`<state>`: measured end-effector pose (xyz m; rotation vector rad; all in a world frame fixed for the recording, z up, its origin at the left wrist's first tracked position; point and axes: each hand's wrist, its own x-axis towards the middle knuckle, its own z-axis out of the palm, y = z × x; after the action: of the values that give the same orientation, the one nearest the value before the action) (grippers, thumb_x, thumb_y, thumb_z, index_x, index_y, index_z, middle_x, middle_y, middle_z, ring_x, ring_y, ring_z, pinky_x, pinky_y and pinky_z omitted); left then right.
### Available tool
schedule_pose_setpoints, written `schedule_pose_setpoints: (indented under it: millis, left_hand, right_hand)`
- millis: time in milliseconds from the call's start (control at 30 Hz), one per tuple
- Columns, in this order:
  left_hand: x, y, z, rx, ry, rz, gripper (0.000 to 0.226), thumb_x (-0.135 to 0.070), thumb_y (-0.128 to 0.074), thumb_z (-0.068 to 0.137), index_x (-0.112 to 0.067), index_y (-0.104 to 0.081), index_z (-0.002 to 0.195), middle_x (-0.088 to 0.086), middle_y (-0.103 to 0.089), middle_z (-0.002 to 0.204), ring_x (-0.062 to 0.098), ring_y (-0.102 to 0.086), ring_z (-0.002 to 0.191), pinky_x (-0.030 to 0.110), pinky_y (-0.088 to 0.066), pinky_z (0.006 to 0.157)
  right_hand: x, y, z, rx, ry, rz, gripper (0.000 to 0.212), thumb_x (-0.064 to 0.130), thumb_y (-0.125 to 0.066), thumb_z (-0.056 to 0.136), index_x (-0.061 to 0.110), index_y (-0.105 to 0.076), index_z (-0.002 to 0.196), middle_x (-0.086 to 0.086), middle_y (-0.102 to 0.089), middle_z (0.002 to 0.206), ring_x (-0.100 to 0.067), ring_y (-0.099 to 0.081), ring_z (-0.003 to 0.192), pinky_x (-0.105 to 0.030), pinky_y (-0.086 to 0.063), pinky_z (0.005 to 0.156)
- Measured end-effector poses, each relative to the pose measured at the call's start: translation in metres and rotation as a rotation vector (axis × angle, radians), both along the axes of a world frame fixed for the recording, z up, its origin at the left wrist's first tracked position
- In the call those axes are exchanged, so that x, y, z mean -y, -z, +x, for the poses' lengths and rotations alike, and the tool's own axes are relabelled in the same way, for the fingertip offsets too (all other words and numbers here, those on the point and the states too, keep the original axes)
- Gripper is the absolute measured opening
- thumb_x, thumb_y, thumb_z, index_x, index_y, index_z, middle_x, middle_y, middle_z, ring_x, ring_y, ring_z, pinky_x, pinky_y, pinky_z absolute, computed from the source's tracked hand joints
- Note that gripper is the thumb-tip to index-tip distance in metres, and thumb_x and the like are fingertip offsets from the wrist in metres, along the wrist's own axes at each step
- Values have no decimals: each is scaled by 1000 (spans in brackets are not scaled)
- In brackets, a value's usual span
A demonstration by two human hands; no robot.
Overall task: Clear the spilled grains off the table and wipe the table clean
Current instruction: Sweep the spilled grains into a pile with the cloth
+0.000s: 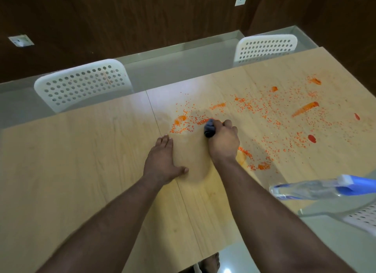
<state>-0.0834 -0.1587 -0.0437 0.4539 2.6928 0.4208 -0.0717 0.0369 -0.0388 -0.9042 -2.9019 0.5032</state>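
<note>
The pale wood-grain tabletop was found soiled across its right half by scattered small orange grains, mixed with several orange-red smears and blobs. The right hand was observed clenched around a bunched dark blue-grey cloth, which was pressed against the tabletop at the left edge of the spill, with grains lying directly against the cloth's far side. The left hand was noted lying flat on the tabletop, fingers straight and together, thumb spread, grasping nothing; it was placed just left of the right hand, on a part free of grains. A damp-looking patch was seen between and below the two hands. A clear plastic spray bottle with a blue and white trigger head was recorded near the tabletop's right edge. Two white perforated plastic chairs were stationed along the far side.
</note>
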Motion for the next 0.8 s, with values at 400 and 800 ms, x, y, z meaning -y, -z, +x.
schedule_pose_setpoints:
  millis: [400,800]
  left_hand:
    - [23,9,-61,56,-24,-63,138,-65,-83,74,-16,6,168,3,16,176,26,15,162,44,-3,131]
    - [23,7,-65,16,-35,-60,155,-83,-83,55,-17,-2,169,3,6,177,25,6,163,45,-9,132]
  right_hand:
    - [87,3,-13,93,-388,-60,58,16,-70,85,26,-57,140,-3,-49,135,-29,-45,123,-40,-51,84]
    - [36,0,-51,-27,-3,15,47,9,-54,95,25,-61,138,-7,-56,120,-31,-53,112,-39,-51,72]
